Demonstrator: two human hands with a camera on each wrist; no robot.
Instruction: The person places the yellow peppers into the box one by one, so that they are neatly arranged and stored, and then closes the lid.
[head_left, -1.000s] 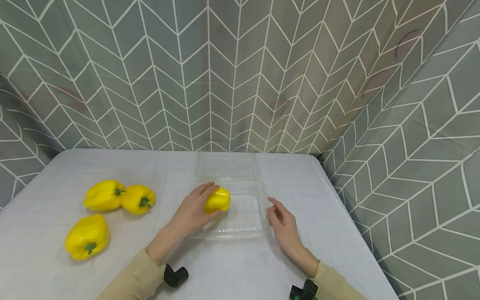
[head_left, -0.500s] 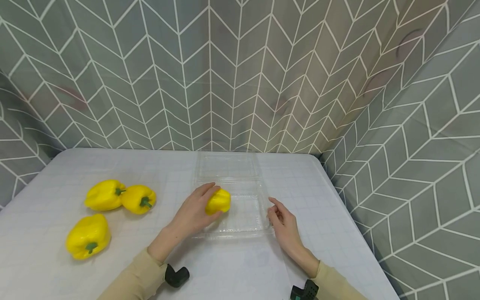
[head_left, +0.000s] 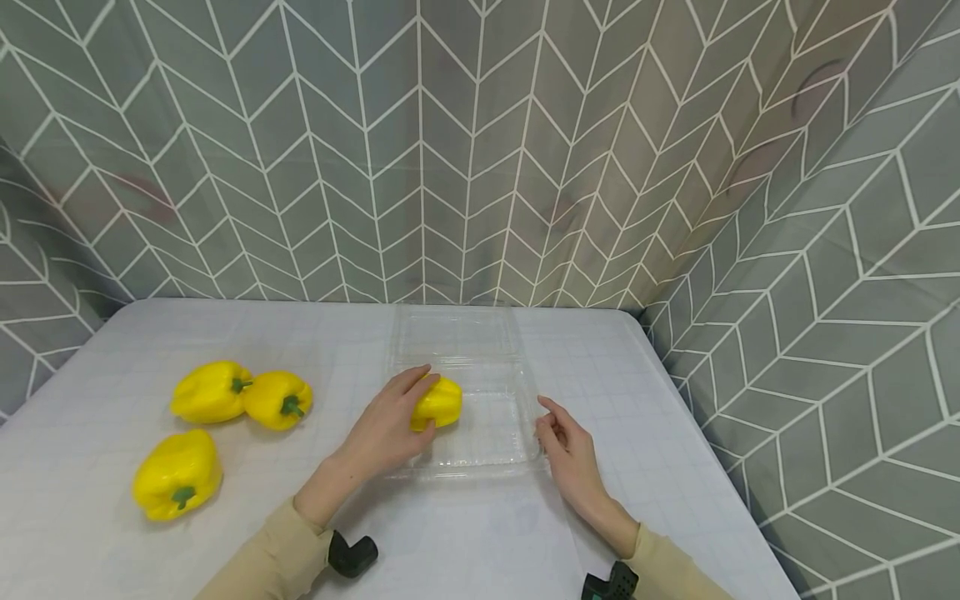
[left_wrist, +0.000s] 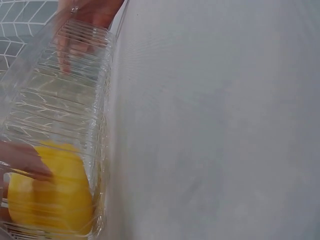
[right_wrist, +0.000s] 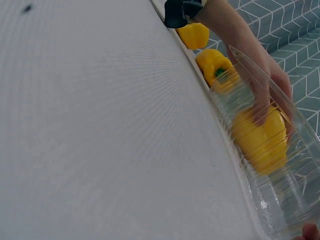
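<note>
My left hand [head_left: 390, 421] holds a yellow bell pepper [head_left: 441, 402] inside a clear plastic container [head_left: 487, 429], at its left end. Through the container's ribbed wall, the right wrist view shows the thumb against the pepper [right_wrist: 262, 142]. In the left wrist view the pepper [left_wrist: 55, 192] sits low in the container, a finger lying over it. My right hand [head_left: 570, 454] is at the container's right edge, index finger extended and the others bent, holding nothing visible. Its fingers show through the far wall in the left wrist view.
Three more yellow bell peppers lie on the left of the white table [head_left: 465, 542]: two touching, a rear one [head_left: 210, 392] and a smaller one [head_left: 277, 400], and a front one [head_left: 177, 475]. The container's raised or folded-back lid [head_left: 453, 331] extends toward the patterned curtain [head_left: 420, 167].
The left thumb has drawn back slightly from the near side of the pepper. The pepper, the container and the right hand have stayed nearly in place.
</note>
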